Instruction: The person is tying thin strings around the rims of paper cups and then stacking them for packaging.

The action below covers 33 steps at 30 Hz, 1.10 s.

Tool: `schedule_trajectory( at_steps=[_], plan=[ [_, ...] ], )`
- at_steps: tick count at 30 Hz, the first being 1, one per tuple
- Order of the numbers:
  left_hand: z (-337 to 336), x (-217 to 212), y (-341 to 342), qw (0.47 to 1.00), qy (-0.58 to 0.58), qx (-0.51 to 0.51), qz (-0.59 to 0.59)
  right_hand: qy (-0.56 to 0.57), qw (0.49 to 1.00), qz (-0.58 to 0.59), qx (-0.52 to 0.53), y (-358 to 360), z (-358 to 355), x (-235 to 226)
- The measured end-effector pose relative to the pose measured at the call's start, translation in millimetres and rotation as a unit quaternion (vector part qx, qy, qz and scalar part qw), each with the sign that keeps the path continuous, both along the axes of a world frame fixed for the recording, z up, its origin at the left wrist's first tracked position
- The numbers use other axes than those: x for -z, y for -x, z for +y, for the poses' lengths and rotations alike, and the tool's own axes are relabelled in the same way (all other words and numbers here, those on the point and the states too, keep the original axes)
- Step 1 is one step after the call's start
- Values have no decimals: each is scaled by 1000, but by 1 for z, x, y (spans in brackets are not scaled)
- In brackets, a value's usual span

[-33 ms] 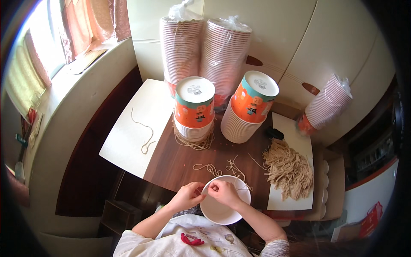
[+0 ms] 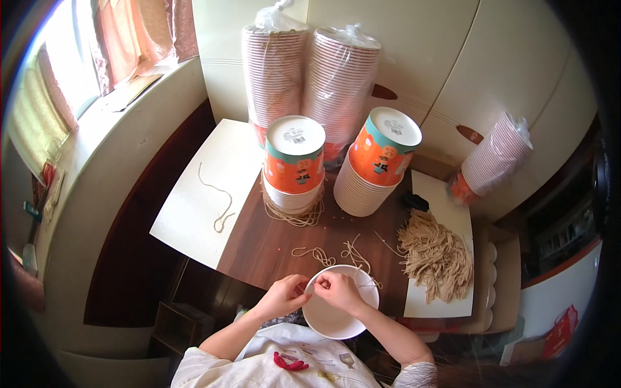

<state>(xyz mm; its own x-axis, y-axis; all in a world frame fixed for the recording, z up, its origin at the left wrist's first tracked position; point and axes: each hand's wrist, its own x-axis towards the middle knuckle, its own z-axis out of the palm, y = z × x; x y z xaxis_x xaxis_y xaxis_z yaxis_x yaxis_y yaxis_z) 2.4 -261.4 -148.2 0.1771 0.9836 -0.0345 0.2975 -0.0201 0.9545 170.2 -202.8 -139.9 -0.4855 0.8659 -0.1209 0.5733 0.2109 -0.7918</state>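
Note:
A white-lined paper bucket is tipped toward me at the table's near edge, its opening facing up. At its left rim is my left hand, fingers and thumb closed around the edge. My right hand reaches over the opening, its fingers pinched at the same rim on what looks like a thin cord; the fingertips mostly hide it. Tan cord crosses the bucket's right rim, with loose loops on the table just beyond. A loose cord bundle lies to the right.
Two upside-down stacks of orange and teal buckets, the left stack and right stack, stand mid-table. Tall plastic-wrapped stacks rise behind. A white board with one cord is at left; a cardboard box sits right of the table.

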Motion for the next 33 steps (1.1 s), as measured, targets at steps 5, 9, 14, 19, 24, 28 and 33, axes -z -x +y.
schedule_trajectory(
  at_steps=[5, 9, 14, 19, 24, 28, 33],
  plan=[
    [-1, -2, 0, 1000, 3, 0, 4, 37, 999, 25, 7, -1, -1, 0],
    [-1, -3, 0, 1000, -7, 3, 10, 65, 997, 37, 11, -3, 0, 3],
    [0, -1, -3, 994, 64, -24, -82, 102, 994, 39, 18, -4, 0, 9],
    [2, 4, -2, 996, 51, -24, -73, 107, 994, 35, 15, -3, 1, 10],
    [7, 7, -2, 997, -48, -23, 51, 105, 994, 38, 4, -4, 2, 7],
    [11, 18, -2, 987, -131, -31, 92, 56, 998, -19, -39, -6, 4, -5],
    [19, 30, 10, 993, 32, -112, -13, -77, 984, -148, -69, -33, 12, -31]
  ],
)
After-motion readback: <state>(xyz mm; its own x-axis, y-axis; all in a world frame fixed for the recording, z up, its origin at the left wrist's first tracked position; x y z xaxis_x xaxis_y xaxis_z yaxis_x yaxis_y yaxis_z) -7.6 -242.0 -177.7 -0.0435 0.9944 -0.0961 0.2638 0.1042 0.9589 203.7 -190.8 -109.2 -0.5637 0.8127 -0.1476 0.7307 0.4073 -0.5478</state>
